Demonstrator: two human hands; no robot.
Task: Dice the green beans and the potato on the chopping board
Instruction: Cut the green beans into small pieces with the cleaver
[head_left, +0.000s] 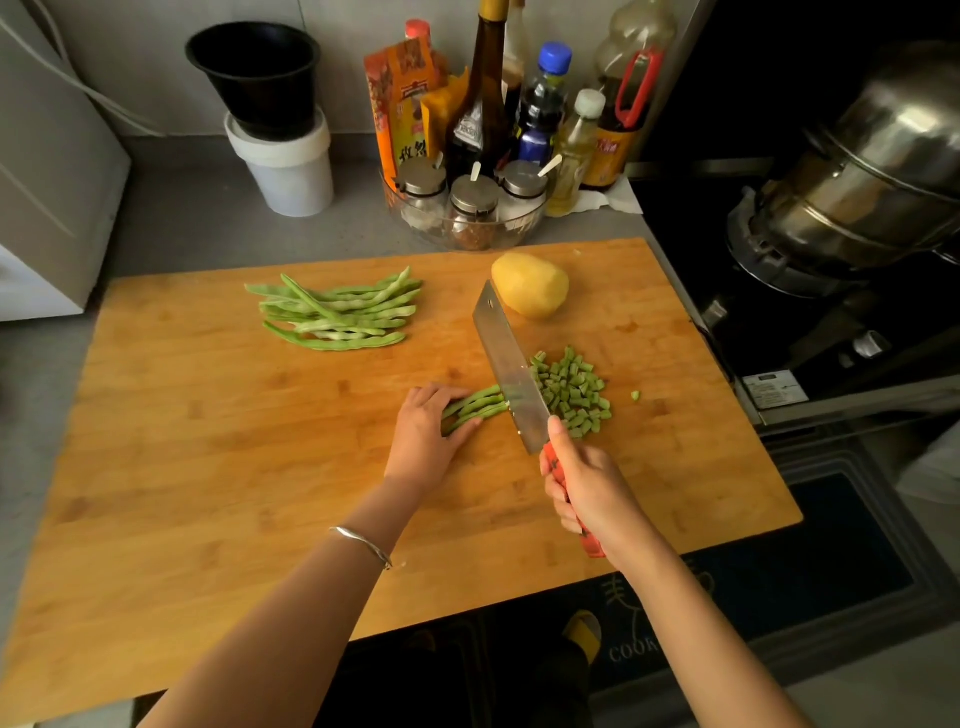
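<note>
Pins a short bundle of green beans to the chopping board with the left hand, fingers curled over it. Grips the red handle of the cleaver in the right hand, fingers wrapped fully round, blade edge down at the bundle's cut end.

Risks:
- A nicked fingertip, given a short bundle and left fingers near the blade.
- Loss of diced pieces off the board's right edge, given one stray piece already apart from the heap.
- A rolling potato, lying uncut just beyond the blade tip.

Leaves the whole beans piled at the board's far left.

Containers:
- Glass bowl: three lidded spice jars, one with reddish-brown contents.
- Black bucket nested in white tub: contents hidden.
- Steel pot on the stove: interior not visible.
</note>
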